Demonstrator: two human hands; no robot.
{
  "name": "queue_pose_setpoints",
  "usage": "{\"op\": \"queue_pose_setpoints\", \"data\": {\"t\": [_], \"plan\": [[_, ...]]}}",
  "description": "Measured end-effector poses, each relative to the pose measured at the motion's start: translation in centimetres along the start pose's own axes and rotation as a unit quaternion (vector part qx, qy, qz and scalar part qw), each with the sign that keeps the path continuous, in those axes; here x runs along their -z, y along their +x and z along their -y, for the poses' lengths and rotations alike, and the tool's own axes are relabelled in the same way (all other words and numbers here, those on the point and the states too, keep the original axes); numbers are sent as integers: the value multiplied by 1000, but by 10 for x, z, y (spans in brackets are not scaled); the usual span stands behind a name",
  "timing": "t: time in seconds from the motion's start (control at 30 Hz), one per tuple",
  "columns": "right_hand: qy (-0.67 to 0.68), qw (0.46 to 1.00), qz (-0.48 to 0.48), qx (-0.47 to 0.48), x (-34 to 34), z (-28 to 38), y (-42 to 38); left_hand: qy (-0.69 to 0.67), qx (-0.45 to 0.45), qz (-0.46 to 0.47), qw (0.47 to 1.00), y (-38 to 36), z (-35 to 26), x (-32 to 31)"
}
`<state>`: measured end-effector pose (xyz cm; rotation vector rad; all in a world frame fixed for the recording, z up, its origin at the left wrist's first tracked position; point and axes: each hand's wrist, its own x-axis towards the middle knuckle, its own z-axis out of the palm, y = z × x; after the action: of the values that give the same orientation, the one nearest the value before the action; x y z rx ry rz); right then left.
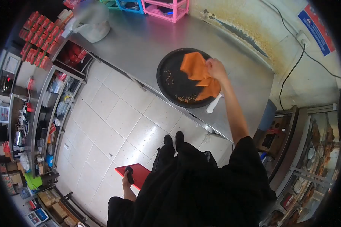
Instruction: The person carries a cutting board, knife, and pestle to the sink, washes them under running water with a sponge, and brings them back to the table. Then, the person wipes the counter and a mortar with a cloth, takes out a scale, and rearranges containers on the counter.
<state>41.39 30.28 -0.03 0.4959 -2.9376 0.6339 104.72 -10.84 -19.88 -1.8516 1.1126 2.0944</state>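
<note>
My right hand (217,69) is closed on a bunched orange cloth (194,66), which drapes over the right side of a round black pan (170,90). Light crumbs are scattered across the pan's bottom, mostly along its near and left parts. A white handle (215,103) sticks out beside the pan's near right rim, below my right wrist. Down at my left side, my left hand (126,183) grips a black handle (129,174) at a flat red panel (142,177), held low above the floor. Part of the panel is hidden behind my dark clothing.
The pan rests on a long steel table (140,41). Farther along it stand a white bucket (96,32) and a pink plastic rack (170,9). Stocked shelves (51,109) line the left, and a cable (291,75) hangs on the right wall. My shoes (173,139) are on pale tiles.
</note>
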Motion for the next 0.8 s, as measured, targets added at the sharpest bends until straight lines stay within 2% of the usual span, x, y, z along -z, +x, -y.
{"op": "queue_pose_setpoints", "data": {"t": [0.07,0.13,0.2,0.23,0.3,0.33,0.4,0.47,0.5,0.53,0.6,0.67,0.7,0.73,0.77,0.8], "plan": [[-165,980,-84,72,-40,-26,-24,-9,-67,16,998,7,-10,-6],[-310,946,-70,67,-74,-37,-46,-2,-111,29,993,16,-25,-13],[-425,904,49,-8,-105,-27,-66,23,-114,15,993,8,-37,-13],[-361,926,106,-7,-100,-3,-85,40,-109,-1,993,1,-43,-11],[-233,951,202,-4,-48,83,-99,79,-85,-53,992,-12,-60,-25],[-168,954,249,-3,-39,112,-102,52,-96,-51,993,-5,-55,-17],[-89,979,176,57,-80,123,-101,-4,-124,-44,991,15,-49,-9],[-16,972,233,-7,-92,146,-75,11,-92,-25,995,4,-51,-4],[140,953,266,-28,-88,161,-65,23,-78,-16,997,-1,-57,-3],[293,909,291,-49,-79,180,-57,9,-86,17,996,0,-57,-1],[464,801,349,-143,-68,240,-67,1,-88,37,995,10,-50,4],[319,866,382,50,-79,281,-71,-12,-85,38,996,16,-41,18],[298,892,321,109,-107,293,-78,-22,-82,32,996,19,-37,26],[361,893,262,62,-114,308,-82,-34,-78,26,996,22,-30,33],[400,907,125,35,-131,320,-93,-49,-75,22,996,28,-22,38],[355,913,196,49,-150,327,-92,-64,-71,18,995,33,-15,43]]}}
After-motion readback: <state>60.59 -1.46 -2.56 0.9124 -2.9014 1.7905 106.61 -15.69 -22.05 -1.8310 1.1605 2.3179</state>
